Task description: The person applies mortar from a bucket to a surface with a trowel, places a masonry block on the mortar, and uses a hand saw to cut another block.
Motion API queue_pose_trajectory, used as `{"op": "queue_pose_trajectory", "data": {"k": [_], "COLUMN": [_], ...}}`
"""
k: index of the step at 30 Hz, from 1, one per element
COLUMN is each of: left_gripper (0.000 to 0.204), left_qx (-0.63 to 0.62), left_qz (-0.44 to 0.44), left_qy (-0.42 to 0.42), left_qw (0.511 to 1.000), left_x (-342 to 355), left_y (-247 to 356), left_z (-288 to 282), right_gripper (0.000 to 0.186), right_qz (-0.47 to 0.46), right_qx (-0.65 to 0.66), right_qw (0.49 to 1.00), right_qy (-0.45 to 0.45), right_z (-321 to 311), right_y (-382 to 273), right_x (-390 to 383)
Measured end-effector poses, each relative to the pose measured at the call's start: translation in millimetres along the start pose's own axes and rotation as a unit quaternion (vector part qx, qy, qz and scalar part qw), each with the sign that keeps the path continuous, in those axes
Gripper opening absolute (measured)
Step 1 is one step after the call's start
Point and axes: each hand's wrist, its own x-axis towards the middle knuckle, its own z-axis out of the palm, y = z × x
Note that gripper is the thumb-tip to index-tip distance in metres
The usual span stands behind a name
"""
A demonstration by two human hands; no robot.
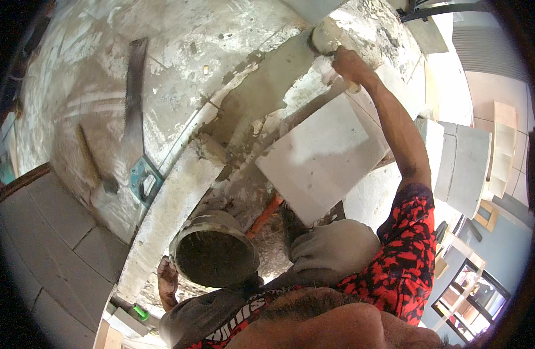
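My right hand (350, 65) is stretched far forward, closed round the handle of a trowel. The trowel's blade (323, 38) rests at the far end of a strip of wet grey mortar (261, 81), spread along a low course of pale blocks (168, 209). Close to my body, my left hand (168, 280) is closed at the left side of a round bucket (180, 241). Inside the bucket it is dark, so its contents cannot be made out. A large white block (319, 160) lies tilted between my right arm and the mortar strip.
Left of the course, a handsaw (135, 93) with a teal handle and a hammer-like tool (92, 154) lie on the dusty floor. An orange bar-like object (264, 216) is beside the bucket. Grey blocks (462, 168) stand at the right, and grey blockwork (52, 238) fills the lower left.
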Motion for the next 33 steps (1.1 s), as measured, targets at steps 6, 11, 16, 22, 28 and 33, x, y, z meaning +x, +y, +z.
{"op": "queue_pose_trajectory", "data": {"k": [6,11,16,22,28,33], "left_gripper": [0.012,0.011,0.009,0.009,0.01,0.014], "left_qx": [0.022,0.022,0.025,0.008,0.007,0.023], "left_qz": [0.019,0.019,0.01,0.015,0.006,0.023], "left_qy": [-0.037,-0.02,-0.006,0.0,-0.06,-0.033], "left_qw": [0.999,0.999,1.0,1.0,0.998,0.999], "left_x": [6,1,6,-5,11,7], "left_y": [-2,-8,-2,-2,-13,-15], "left_z": [0,-19,-2,0,-36,-29], "right_gripper": [0.029,0.03,0.023,0.025,0.04,0.043], "right_qz": [0.091,0.118,-0.111,-0.125,0.185,0.136], "right_qx": [-0.031,0.014,-0.144,-0.128,0.137,0.115], "right_qw": [0.995,0.992,0.983,0.983,0.97,0.984], "right_qy": [0.038,0.034,0.002,-0.039,0.073,0.026], "right_z": [14,14,49,11,19,24], "right_y": [42,29,-18,-36,33,-12], "right_x": [14,19,27,-3,16,7]}}
